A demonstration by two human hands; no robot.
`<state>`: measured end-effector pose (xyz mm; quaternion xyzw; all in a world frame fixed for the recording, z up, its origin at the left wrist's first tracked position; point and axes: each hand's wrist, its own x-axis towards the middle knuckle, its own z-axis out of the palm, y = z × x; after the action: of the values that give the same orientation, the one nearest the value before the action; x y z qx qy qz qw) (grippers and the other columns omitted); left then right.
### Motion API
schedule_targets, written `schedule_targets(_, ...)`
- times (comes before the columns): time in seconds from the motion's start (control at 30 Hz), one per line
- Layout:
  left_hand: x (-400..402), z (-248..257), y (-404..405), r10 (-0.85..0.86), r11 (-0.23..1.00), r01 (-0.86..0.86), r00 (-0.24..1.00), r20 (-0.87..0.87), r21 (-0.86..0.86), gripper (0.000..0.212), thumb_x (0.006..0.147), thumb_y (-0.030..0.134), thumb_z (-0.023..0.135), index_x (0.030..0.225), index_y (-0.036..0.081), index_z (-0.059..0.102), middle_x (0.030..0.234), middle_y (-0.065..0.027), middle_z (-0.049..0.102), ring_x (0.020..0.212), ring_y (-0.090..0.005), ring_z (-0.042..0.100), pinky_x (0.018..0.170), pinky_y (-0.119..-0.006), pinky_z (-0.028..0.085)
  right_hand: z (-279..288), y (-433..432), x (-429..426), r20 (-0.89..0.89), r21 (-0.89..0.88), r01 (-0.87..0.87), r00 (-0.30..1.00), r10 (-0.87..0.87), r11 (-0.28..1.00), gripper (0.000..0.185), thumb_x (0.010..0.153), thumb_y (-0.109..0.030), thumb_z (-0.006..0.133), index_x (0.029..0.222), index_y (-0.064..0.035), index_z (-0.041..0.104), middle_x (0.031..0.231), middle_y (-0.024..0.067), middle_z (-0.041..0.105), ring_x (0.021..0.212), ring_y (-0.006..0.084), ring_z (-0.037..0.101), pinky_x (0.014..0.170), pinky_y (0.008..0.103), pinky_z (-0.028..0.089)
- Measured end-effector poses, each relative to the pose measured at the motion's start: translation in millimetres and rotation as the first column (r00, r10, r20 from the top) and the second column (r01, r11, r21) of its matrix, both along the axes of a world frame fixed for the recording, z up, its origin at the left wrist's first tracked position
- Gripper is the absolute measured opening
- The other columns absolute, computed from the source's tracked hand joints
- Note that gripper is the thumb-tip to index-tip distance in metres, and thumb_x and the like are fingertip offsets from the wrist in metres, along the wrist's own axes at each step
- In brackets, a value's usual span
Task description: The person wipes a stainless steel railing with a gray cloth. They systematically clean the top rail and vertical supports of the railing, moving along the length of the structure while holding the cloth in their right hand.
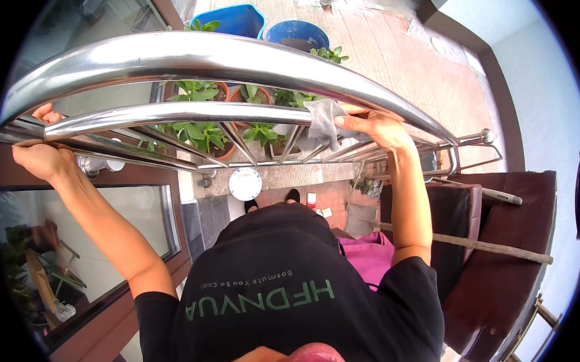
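Note:
A stainless steel railing [203, 58] with a thick curved top tube crosses in front of me. Below that tube runs a thinner steel rail [192, 111], and thin bars slope away beneath it. My right hand [380, 129] presses a crumpled grey cloth [323, 122] around the thinner rail, with the thumb on top of the cloth. At the far left, my left hand [44, 160] is wrapped around the railing's end, where the tubes meet. Its fingertips show on the far side of the metal; the palm is hidden.
Potted green plants [200, 135] stand behind the bars. Beyond them are a blue bin [233, 18] and a round blue tub [297, 33]. A white plate [245, 184] lies low near my feet. At right sit dark red padded seats [502, 265] with a wooden pole [489, 246] across them. A glass door [91, 250] is left.

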<state>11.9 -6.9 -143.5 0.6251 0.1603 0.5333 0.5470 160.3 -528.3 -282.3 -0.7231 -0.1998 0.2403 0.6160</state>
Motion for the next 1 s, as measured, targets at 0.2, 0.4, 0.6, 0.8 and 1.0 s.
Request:
schedule_targets(0.2,2.9,-0.9,1.0,0.012,1.000,-0.012,1.000,0.003,-0.002,0.053,0.090,0.029,0.032,0.093,-0.013,0.064,0.076,-0.0181,0.064,0.063,-0.0230,0.059,0.057,-0.031,0.052,15.9,21.1,0.9,0.023,-0.211,-0.012,1.000,0.017,0.977,0.031,0.082,-0.013,0.085,0.109,0.0004,0.077,0.105,0.0057,0.077,0.101,0.0136,0.065,0.099,0.0298,0.048)
schedule_targets(0.4,-3.6,-1.7,8.9,-0.069,0.998,0.069,0.998,0.009,-0.003,0.052,0.090,0.030,0.034,0.090,-0.013,0.064,0.074,-0.0176,0.063,0.060,-0.0228,0.060,0.056,-0.031,0.052,5.2,4.5,-3.5,-0.022,-0.202,0.097,0.994,-0.104,0.974,0.039,0.081,-0.016,0.087,0.113,0.0026,0.076,0.104,0.0082,0.077,0.102,0.0159,0.066,0.098,0.0304,0.049)
schedule_targets(0.6,3.2,0.1,-6.6,0.055,0.998,-0.055,0.998,0.023,0.017,0.048,0.094,0.029,0.034,0.091,-0.010,0.063,0.076,-0.0190,0.065,0.059,-0.0222,0.061,0.055,-0.032,0.053,41.6,103.9,-44.7,0.390,-0.544,0.123,0.913,0.120,0.830,0.026,0.103,-0.028,0.061,0.097,-0.0077,0.075,0.090,0.0067,0.074,0.078,0.0147,0.070,0.069,0.0325,0.055)
schedule_targets(0.8,3.6,3.1,-16.7,0.007,0.999,-0.007,1.000,-0.005,-0.033,0.048,0.096,0.029,0.033,0.093,-0.009,0.063,0.076,-0.0180,0.065,0.061,-0.0224,0.062,0.056,-0.032,0.053,36.4,215.0,-72.9,0.979,0.088,0.322,0.146,-0.141,0.943,0.031,0.087,-0.042,0.071,0.093,-0.0122,0.062,0.077,0.0037,0.052,0.071,0.0228,0.056,0.063,0.0396,0.044)
schedule_targets(1.0,4.9,6.3,-30.4,0.043,0.999,-0.043,0.998,0.037,0.002,0.049,0.096,0.031,0.033,0.092,-0.008,0.063,0.076,-0.0177,0.065,0.061,-0.0212,0.060,0.055,-0.032,0.052,-31.0,82.6,-48.6,0.985,0.032,0.433,0.137,-0.101,0.901,0.024,0.103,-0.025,0.053,0.104,-0.0069,0.068,0.084,0.0116,0.061,0.077,0.0332,0.059,0.071,0.0488,0.045)
